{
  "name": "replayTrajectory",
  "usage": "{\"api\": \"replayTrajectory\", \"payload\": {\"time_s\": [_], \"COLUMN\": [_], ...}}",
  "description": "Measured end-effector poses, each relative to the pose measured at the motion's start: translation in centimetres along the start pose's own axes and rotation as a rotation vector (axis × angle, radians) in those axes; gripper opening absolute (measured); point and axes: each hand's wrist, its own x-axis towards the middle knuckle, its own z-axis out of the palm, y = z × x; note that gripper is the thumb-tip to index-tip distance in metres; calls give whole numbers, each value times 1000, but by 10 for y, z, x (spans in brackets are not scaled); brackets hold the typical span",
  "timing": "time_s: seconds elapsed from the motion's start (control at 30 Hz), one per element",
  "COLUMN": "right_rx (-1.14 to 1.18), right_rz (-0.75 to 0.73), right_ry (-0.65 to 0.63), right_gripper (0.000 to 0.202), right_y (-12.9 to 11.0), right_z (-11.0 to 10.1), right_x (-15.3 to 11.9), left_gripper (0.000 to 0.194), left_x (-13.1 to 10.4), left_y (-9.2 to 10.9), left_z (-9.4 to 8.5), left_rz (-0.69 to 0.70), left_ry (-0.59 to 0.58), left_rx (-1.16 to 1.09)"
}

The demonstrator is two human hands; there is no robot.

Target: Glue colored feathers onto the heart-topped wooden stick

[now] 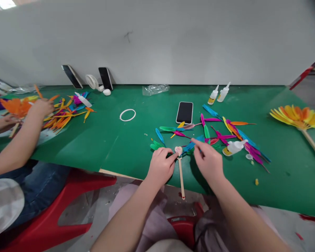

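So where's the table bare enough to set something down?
Between the ring and the flat phone; also left of the left hand, below the ring; and between the upright bottles and the flower. Crowded: around the right hand, with feathers and the near bottle, and far left, at the co-worker's pile.

Left hand point(160, 163) curls palm-down, right hand point(208, 159) extends its index finger point(198, 143).

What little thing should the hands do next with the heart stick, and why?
Perhaps gently press the near end of the blue feather onto the heart-shaped top. The left hand has fingers at that top, the right hand is by the feather, and its end lies at the heart's edge, though I can't tell whether it's stuck.
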Motion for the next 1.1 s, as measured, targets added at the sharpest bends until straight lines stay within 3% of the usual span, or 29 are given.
{"api": "replayTrajectory", "payload": {"time_s": [0.07, 0.13, 0.23, 0.37, 0.67, 0.8, 1.1], "right_rx": [-31, -58, -49, 56, 219, 234, 294], "right_rz": [129, 213, 271, 300, 303, 279, 221], "right_ry": [25, -28, -146, -196, -246, -239, -102], "right_gripper": [35, 36, 36, 36, 40, 27, 23], "right_y": [8, 16, 22, 23, 15, 12, 5], "right_z": [-5, -7, -4, 0, 8, 8, 3], "right_x": [15, 28, 38, 39, 41, 41, 36], "left_gripper": [28, 26, 24, 24, 23, 23, 23], "left_x": [0, -1, -4, -7, -7, -5, -6], "left_y": [3, 7, 13, 14, 13, 13, 12], "left_z": [1, 2, 4, 6, 6, 5, 5], "left_rz": [29, 71, 113, 121, 108, 109, 107], "left_ry": [13, 12, -13, -50, -57, -50, -40], "left_rx": [-8, -24, -49, -57, -76, -76, -66]}}
